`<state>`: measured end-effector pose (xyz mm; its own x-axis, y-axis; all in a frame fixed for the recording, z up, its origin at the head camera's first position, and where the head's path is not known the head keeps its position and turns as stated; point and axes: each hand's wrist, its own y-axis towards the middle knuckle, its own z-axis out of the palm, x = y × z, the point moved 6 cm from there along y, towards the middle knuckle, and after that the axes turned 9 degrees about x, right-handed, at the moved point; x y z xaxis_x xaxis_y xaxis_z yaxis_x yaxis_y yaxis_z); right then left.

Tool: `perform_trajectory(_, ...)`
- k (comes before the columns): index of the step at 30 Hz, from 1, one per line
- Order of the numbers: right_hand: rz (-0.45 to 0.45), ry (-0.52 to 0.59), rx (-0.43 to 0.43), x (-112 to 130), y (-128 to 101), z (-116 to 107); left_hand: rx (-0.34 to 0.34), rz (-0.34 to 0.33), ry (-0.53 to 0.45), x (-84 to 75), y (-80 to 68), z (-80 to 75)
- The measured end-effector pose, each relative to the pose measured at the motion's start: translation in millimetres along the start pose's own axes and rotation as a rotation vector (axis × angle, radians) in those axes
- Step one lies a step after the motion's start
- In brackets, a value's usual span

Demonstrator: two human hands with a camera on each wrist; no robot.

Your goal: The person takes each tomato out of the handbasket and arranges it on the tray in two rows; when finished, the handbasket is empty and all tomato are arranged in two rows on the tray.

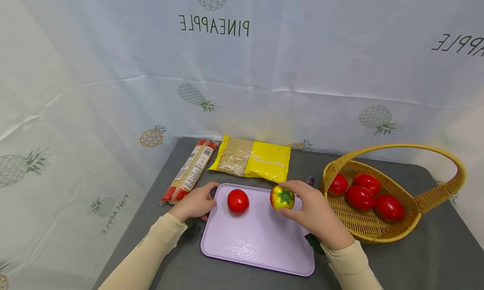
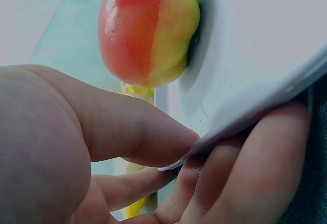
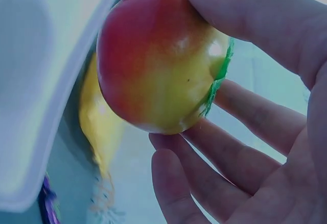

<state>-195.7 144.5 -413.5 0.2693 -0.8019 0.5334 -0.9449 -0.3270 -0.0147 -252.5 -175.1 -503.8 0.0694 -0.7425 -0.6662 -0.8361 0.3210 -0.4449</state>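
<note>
Here the right hand (image 1: pixel 315 212) has its fingers (image 3: pixel 245 15) and thumb curled round a red-and-yellow tomato (image 1: pixel 282 197), green stalk end turned toward the palm, so the fruit lies just ahead of the fingertips and just over the far right part of the lilac tray (image 1: pixel 257 243); whether it already touches the tray the head view does not settle. The tomato is round, with no long axis to speak of. The left hand (image 1: pixel 195 203) pinches the tray's far left corner, thumb on top and fingers (image 2: pixel 265 168) underneath, which only the left wrist view shows plainly. On the tray, between the two hands and nearer the left, sits a red tomato (image 1: pixel 238 201), apart from both. The right wrist view shows the held tomato's yellow underside and the tray's rim close beside it, hidden from the head camera. Further out on the grey desk (image 1: pixel 435 248) lie a yellow grain packet (image 1: pixel 252 159) and a red-ended noodle pack (image 1: pixel 190 171) behind the tray, and to the right a wicker basket (image 1: pixel 416 206) holding four more red tomatoes (image 1: pixel 360 197).
</note>
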Motion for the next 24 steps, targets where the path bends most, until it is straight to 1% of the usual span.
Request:
perform_trajectory(5, -0.034, 0.008, 0.034, 4, 10, 21, -0.003, -0.007, -0.001, 0.4, 0.2, 0.2)
perform_trajectory(9, -0.052, 0.005, 0.057, 5, 13, 33, 0.000, -0.007, -0.005, -0.3, 0.3, 1.3)
perform_trajectory(16, -0.069, 0.002, 0.057, 6, 14, 41, 0.002, -0.002, -0.009, -3.8, 1.3, 2.1)
perform_trajectory(24, -0.058, 0.025, 0.076, 6, 17, 50, 0.007, -0.015, -0.006, -2.2, 0.1, 0.3)
